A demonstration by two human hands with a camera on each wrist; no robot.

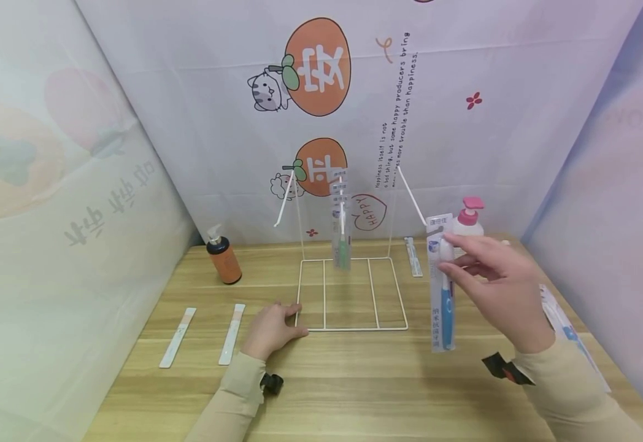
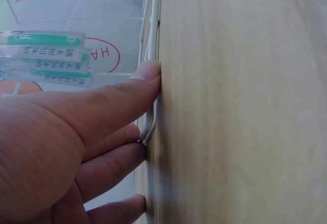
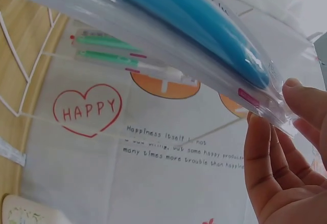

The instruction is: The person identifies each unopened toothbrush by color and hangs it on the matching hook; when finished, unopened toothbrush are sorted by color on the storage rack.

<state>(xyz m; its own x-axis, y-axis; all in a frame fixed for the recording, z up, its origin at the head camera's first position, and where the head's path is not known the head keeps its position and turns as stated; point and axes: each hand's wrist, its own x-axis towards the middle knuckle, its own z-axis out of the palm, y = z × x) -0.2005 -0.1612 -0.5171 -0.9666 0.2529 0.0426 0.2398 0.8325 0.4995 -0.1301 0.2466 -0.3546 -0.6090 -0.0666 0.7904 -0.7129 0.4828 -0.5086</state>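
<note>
My right hand (image 1: 451,253) pinches the top of a blue toothbrush package (image 1: 443,294) and holds it upright in the air, just below the right hook (image 1: 412,199) of a white wire rack (image 1: 353,328). In the right wrist view the blue toothbrush package (image 3: 194,24) fills the top and my right hand (image 3: 276,106) holds its end. Green toothbrush packages (image 1: 342,236) hang at the rack's middle. My left hand (image 1: 294,320) lies flat on the table with its fingertips (image 2: 150,73) on the front-left corner of the rack's base (image 2: 152,29).
An orange pump bottle (image 1: 224,261) stands at the back left, a pink-topped pump bottle (image 1: 467,222) at the back right. Flat toothbrush packages lie on the wooden table: two at the left (image 1: 178,337) (image 1: 232,333), one behind the rack (image 1: 413,256), one at the right edge (image 1: 567,331). Cloth walls enclose three sides.
</note>
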